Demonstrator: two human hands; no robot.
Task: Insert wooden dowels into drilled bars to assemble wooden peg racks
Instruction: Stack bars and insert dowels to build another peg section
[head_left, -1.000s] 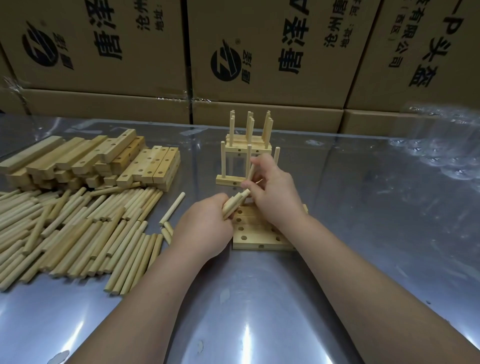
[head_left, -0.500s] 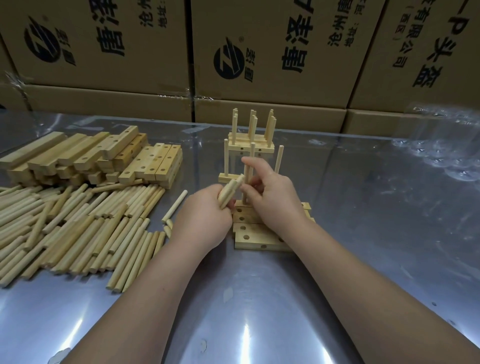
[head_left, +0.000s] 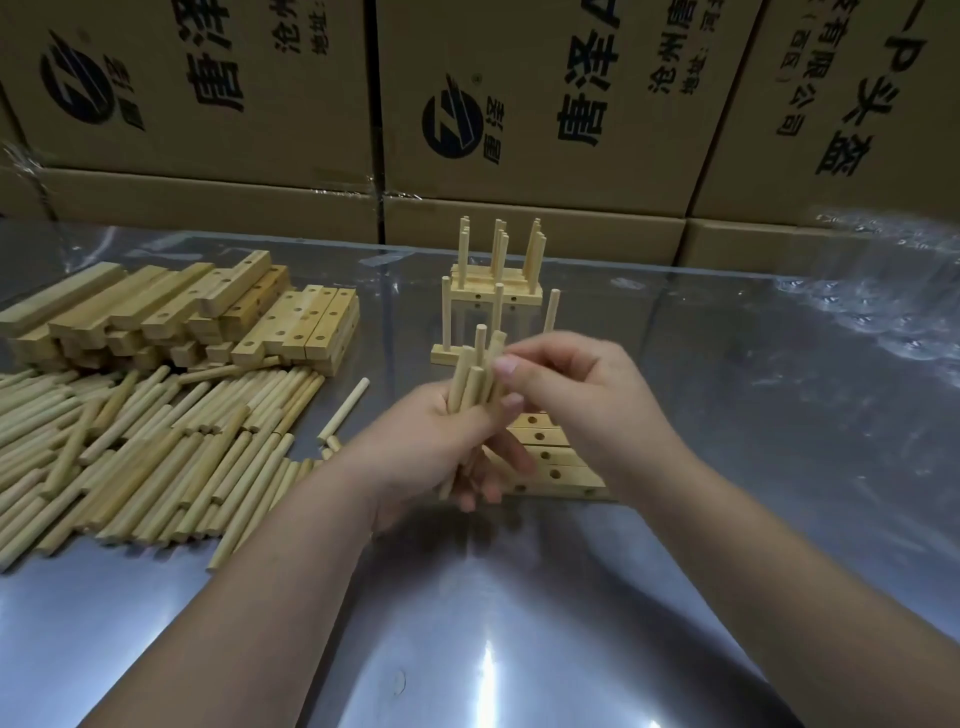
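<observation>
My left hand (head_left: 436, 447) grips a bundle of several wooden dowels (head_left: 470, 376), held nearly upright above the table. My right hand (head_left: 576, 395) pinches one dowel at the top of that bundle with thumb and fingertips. Under both hands lie several drilled bars (head_left: 558, 467) side by side, holes facing up, partly hidden by the hands. Behind them stand assembled peg racks (head_left: 493, 301), stacked one on another with dowels pointing up.
A large heap of loose dowels (head_left: 130, 447) lies at the left, with a pile of drilled bars (head_left: 182, 312) behind it. Cardboard boxes (head_left: 519, 104) wall off the back. Crumpled clear plastic (head_left: 883, 291) lies at the right on the shiny metal table (head_left: 519, 623).
My left hand has turned the dowel bundle from slanted to nearly upright and raised it. My right hand has left the bars and racks and now pinches a dowel in the bundle.
</observation>
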